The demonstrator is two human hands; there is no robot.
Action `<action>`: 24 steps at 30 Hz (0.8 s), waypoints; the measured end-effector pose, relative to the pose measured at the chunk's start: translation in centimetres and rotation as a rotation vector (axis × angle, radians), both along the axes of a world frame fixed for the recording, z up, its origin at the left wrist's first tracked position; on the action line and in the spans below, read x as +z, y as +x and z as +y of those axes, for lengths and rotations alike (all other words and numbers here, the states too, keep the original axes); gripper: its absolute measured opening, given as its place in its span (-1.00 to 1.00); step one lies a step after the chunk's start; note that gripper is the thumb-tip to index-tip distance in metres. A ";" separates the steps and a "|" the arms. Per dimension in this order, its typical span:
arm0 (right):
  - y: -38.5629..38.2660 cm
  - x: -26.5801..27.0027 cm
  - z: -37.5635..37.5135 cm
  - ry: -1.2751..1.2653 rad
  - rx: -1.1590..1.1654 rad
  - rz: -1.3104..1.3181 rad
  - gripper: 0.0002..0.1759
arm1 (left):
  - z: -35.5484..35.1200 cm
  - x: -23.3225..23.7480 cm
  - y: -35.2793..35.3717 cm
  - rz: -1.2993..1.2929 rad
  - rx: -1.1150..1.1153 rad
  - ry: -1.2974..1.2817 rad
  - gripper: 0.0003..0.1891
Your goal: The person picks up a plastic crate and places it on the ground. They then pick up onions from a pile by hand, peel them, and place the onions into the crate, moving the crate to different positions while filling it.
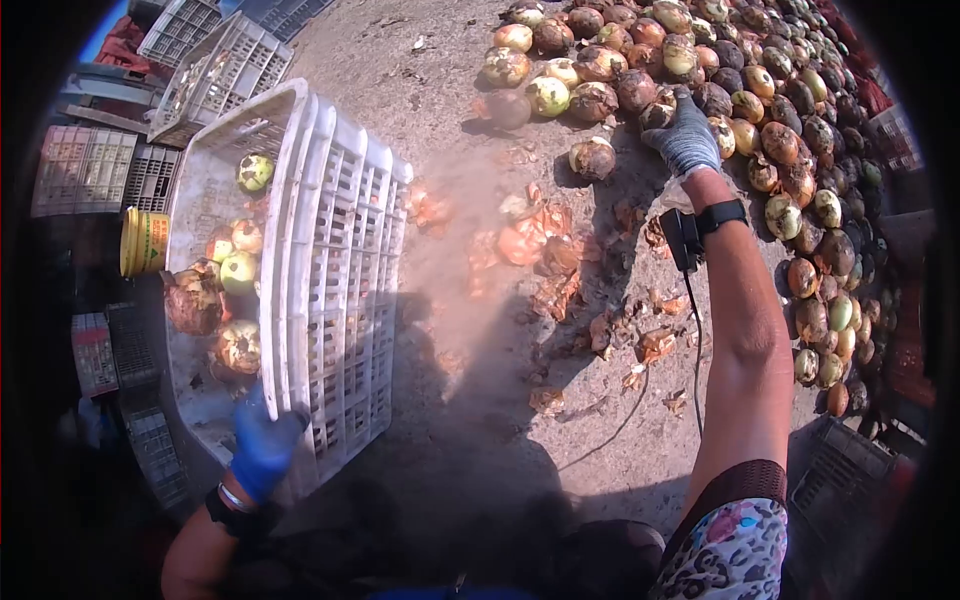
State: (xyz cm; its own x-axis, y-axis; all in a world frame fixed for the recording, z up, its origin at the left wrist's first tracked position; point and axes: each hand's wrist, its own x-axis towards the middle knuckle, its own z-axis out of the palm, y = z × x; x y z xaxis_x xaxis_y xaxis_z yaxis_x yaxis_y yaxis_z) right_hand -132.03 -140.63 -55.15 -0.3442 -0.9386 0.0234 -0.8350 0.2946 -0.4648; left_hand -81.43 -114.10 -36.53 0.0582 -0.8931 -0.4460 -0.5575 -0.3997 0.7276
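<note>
A white plastic crate [345,250] lies tipped on its side at the left, its opening facing left, with several onions [238,272] inside. My left hand [266,445], in a blue glove, is closed on the crate's lower rim. My right hand [685,138], in a grey glove, reaches to the near edge of a large onion pile [780,140]. Its fingers are wrapped round a brownish onion [657,112]. A single onion [592,158] lies on the ground just left of that hand.
Loose onion skins [545,240] are scattered over the concrete ground [420,90] between crate and pile. A yellow bucket [145,242] stands beyond the crate. More crates [85,170] are at the far left, another [840,470] at the lower right. A cable [697,340] hangs from my right wrist.
</note>
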 end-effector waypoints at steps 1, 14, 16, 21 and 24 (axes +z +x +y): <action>0.2 -0.2 -0.2 0.002 -0.002 -0.009 -0.15 | 0.1 -0.1 0.3 -0.014 0.000 0.004 -0.44; 2.7 -3.1 4.2 0.038 -0.124 -0.078 -0.36 | 0.2 -0.5 0.8 -0.089 -0.083 -0.085 -0.50; 2.7 -3.8 6.1 -0.082 -0.356 -0.477 -0.35 | 0.2 -0.3 0.7 -0.053 -0.044 -0.044 -0.52; 8.0 3.0 8.2 -0.292 -0.010 -1.651 -0.56 | 0.3 0.0 1.1 -0.054 -0.006 0.062 -0.50; 12.2 8.6 7.9 -0.434 0.341 -1.580 -0.48 | 0.2 -0.8 0.5 -0.069 -0.052 -0.108 -0.49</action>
State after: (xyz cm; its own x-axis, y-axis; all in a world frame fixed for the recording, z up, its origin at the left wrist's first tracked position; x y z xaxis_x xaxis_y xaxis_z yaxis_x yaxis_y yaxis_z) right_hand -119.80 -132.70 -46.55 -0.0765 -0.9877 0.1366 0.5070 -0.1565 -0.8476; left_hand -80.89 -113.92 -37.36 0.0381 -0.9385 -0.3433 -0.6255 -0.2903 0.7242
